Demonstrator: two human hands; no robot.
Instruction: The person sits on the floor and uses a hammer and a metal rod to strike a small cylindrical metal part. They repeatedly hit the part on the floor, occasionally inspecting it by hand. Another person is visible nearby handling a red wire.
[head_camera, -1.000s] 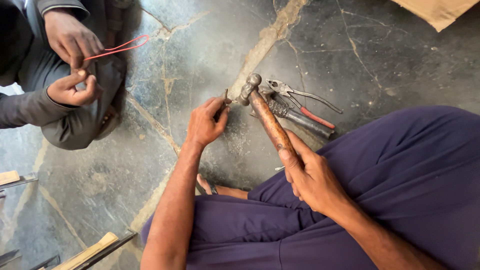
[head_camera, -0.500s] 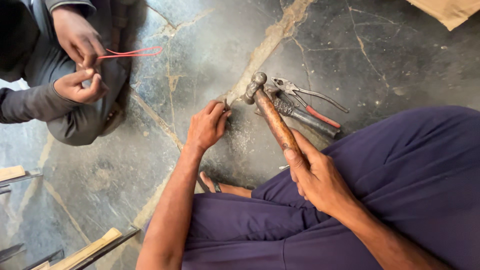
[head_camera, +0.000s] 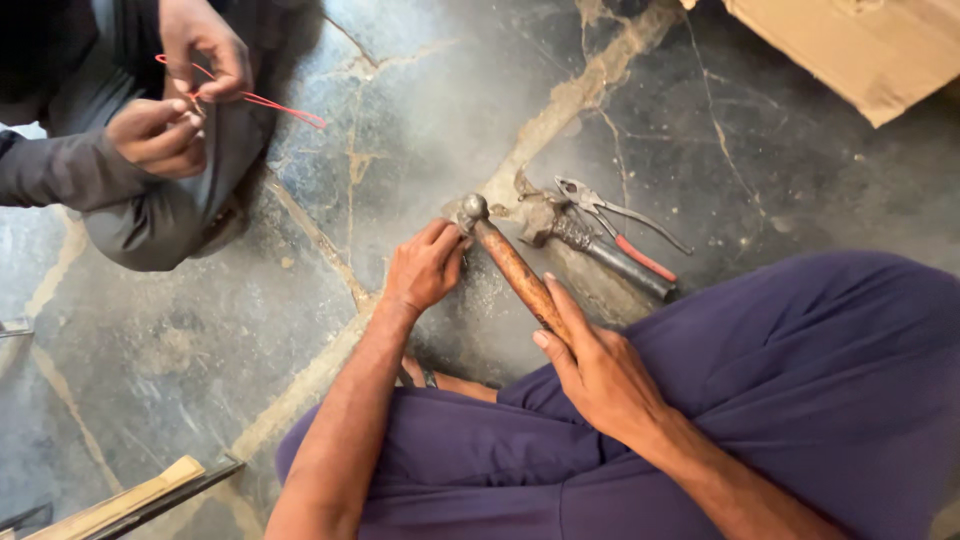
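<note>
right hand (head_camera: 600, 370) closed around wooden handle of hammer (head_camera: 515, 268) | hammer head down by stone floor (head_camera: 420, 110), centre | left hand (head_camera: 425, 268) pinched shut on something too small to tell, touching hammer head | pliers (head_camera: 620, 225) just right, beyond | co-worker's hands (head_camera: 175, 100) far left with red wire (head_camera: 270, 100)

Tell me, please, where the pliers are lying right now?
In the head view, the pliers lie on the stone floor, right of the hammer head, just beyond the purple-clad knee.
</note>
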